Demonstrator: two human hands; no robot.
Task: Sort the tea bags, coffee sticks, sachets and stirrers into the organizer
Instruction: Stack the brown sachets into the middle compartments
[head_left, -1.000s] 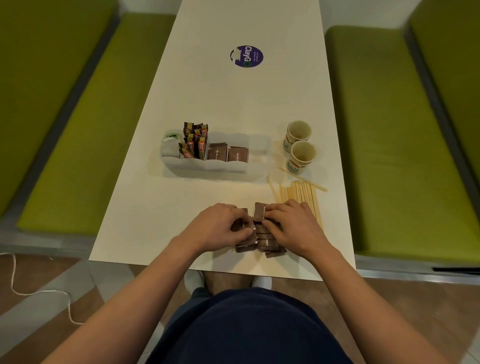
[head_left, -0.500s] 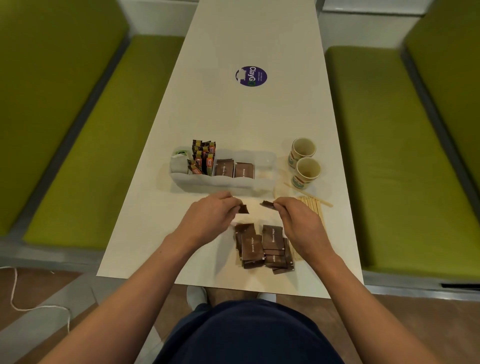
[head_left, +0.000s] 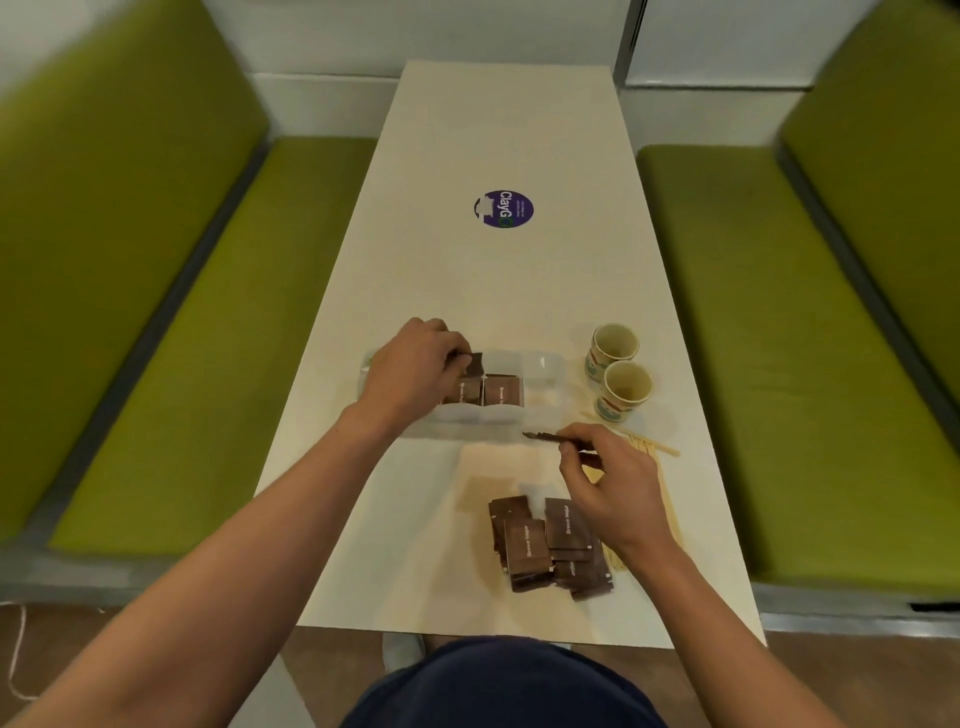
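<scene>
Sachet pile (head_left: 548, 545): brown flat packets overlap in a loose heap at the near end of the worktop (head_left: 467, 280). Judged to be the stock not yet sorted.
Left-hand sachet (head_left: 474, 364): one brown packet, tilted, held over a middle compartment of the organizer (head_left: 545, 364). Contact with the packets below cannot be confirmed.
Left hand (head_left: 415, 369): fingers curled, pinching that packet from above. The hand hides the organizer's left compartments, so their contents go unrecorded.
Filed sachets (head_left: 503, 391): brown packets lie side by side in the middle compartments, print facing up. Judged to be grouped there so like stays with like.
Organizer: translucent white tray, set crosswise beyond the pile. Nothing shows in its right end compartment.
Right-hand sachet (head_left: 543, 437): seen edge-on and held level above the worktop, just short of the organizer's near wall and apart from the pile.
Right hand (head_left: 610, 483): thumb and fingertips pinch the packet's near end. Judged to be holding it ready to go in after the left hand's packet.
Stirrers (head_left: 652, 446): pale wooden sticks lie flat to the right of the pile, partly under the right hand. None are in the organizer yet.
Paper cups (head_left: 615, 343): two, upright, just beside each other, to the right of the organizer.
Risk: the reaching arm passes close to the pile and could scatter it.
</scene>
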